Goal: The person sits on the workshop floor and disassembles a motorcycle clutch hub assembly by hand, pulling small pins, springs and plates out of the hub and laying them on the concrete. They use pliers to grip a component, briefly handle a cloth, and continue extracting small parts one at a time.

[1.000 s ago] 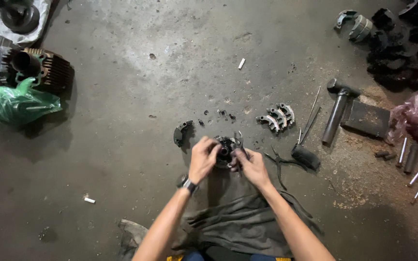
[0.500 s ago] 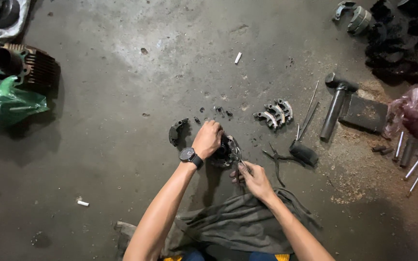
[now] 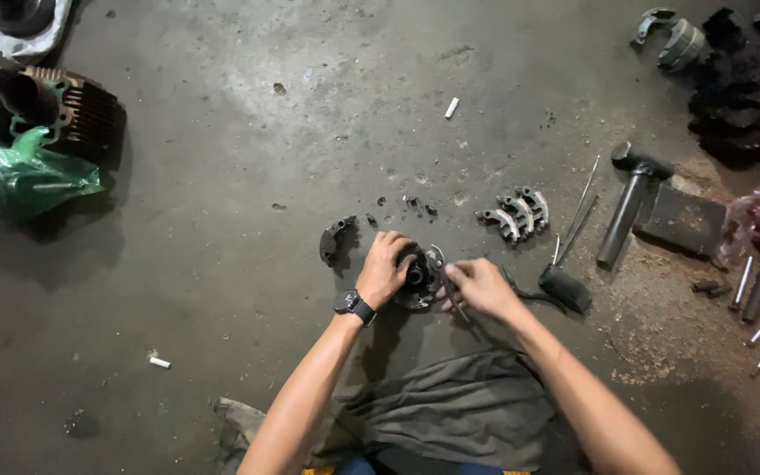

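Centre floor, the left hand [image 3: 386, 268] clamps the round clutch assembly [image 3: 418, 278] to steady it; the right hand [image 3: 478, 286], at its 3 o'clock, pinches a thin metal tool [image 3: 456, 299]. 3 clutch shoes [image 3: 514, 211] lie at 1 o'clock.

Round dark metal clutch assembly [image 3: 419, 277], greasy, flat on concrete floor, partly covered

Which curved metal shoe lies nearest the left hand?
The lone dark shoe just left of the left hand; the other shoes sit clustered beyond the right hand.
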